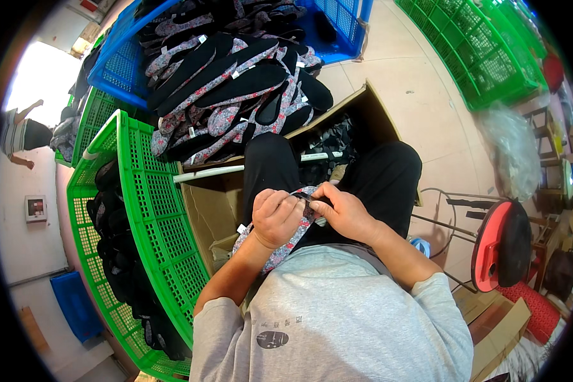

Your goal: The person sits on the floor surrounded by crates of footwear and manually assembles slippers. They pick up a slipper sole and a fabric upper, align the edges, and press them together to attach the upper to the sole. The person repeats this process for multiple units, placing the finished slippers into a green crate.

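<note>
A floral fabric slipper with a dark lining lies across my lap, its toe or heel end raised between my hands. My left hand is closed on its edge with the fingers curled in. My right hand pinches the same edge from the other side, thumb and forefinger meeting near a dark strip. Much of the slipper is hidden by my left hand and forearm. Beyond my knees, a heap of similar floral slippers with black soles and small white tags is piled up.
An open cardboard box stands between my legs, crossed by a white rod. A green crate of dark slippers is on the left, a blue crate behind the heap. A red-and-black round stool and another green crate are right.
</note>
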Available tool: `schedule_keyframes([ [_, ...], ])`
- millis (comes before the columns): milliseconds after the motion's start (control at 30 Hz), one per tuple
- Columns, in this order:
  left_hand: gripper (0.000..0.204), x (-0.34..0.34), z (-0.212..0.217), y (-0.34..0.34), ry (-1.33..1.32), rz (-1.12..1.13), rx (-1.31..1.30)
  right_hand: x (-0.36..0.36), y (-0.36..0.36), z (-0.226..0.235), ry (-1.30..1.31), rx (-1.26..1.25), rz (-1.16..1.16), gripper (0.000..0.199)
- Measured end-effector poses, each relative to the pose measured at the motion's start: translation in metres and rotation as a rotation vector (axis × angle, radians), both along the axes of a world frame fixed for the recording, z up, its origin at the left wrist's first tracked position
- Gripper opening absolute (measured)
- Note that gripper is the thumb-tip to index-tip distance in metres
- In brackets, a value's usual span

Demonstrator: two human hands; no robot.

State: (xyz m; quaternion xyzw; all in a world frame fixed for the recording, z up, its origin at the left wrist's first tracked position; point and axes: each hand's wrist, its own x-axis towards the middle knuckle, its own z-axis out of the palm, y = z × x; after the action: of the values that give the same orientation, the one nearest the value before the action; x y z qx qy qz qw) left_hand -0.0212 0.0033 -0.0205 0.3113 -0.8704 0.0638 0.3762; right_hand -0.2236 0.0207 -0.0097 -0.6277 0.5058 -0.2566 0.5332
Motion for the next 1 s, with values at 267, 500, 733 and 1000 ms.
schedule_keyframes([
  [267, 0.016, -0.002, 0.002, -0.002, 0.000, -0.005, -0.010, 0.005, 0.004, -0.016, -0.105, -0.039, -0.052, 0.021],
  [500, 0.015, -0.003, 0.003, -0.003, 0.006, -0.012, -0.010, 0.011, 0.008, -0.020, -0.142, 0.026, -0.119, 0.019],
  [733, 0.013, -0.003, 0.000, -0.002, 0.004, -0.018, -0.002, 0.010, 0.007, -0.026, -0.274, 0.072, -0.126, 0.017],
  [1000, 0.013, -0.002, -0.001, -0.002, -0.002, -0.027, 0.008, 0.008, 0.005, -0.019, -0.173, 0.087, -0.119, 0.018],
])
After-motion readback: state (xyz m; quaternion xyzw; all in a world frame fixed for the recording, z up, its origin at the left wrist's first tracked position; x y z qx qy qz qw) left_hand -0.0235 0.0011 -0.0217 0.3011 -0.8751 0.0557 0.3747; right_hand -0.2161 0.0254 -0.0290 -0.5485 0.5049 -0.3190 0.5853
